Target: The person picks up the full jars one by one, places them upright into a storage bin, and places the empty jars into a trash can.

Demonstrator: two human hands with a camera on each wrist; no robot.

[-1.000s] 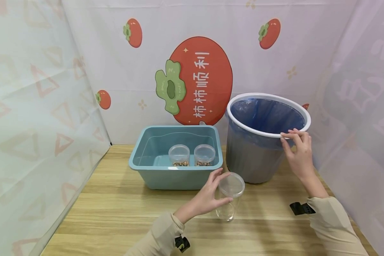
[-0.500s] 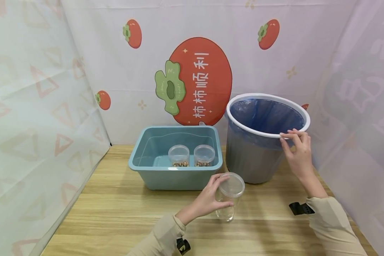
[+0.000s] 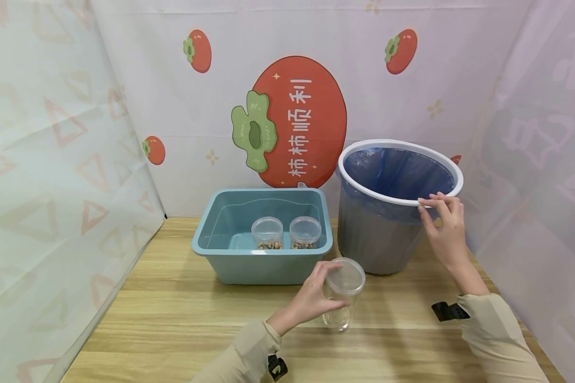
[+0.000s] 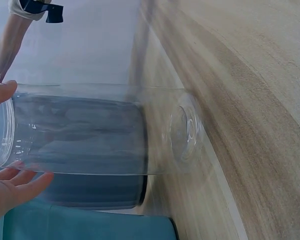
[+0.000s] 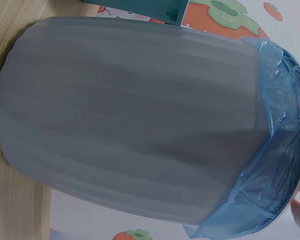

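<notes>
My left hand (image 3: 313, 300) grips a tall clear plastic jar (image 3: 347, 279) near its lidded top, thumb on the near side and fingers behind. The jar stands upright, and nothing shows inside it; the left wrist view has the jar (image 4: 90, 130) lying sideways across the picture. With thumb and fingertips, my right hand (image 3: 448, 231) pinches the white rim of a grey trash can (image 3: 374, 239). A blue bag (image 3: 397, 170) lines the can and folds over its outside, seen also as the blue liner (image 5: 275, 115) in the right wrist view.
Left of the can stands a blue-green plastic tub (image 3: 263, 268). In it are two clear jars, the left jar (image 3: 267, 234) and the right jar (image 3: 305, 234), each with small brown pieces at the bottom. A printed cloth (image 3: 211, 111) backs the wooden table (image 3: 172, 319).
Both hands keep their holds on the jar and the can's rim. The left forearm has shifted very slightly right.
</notes>
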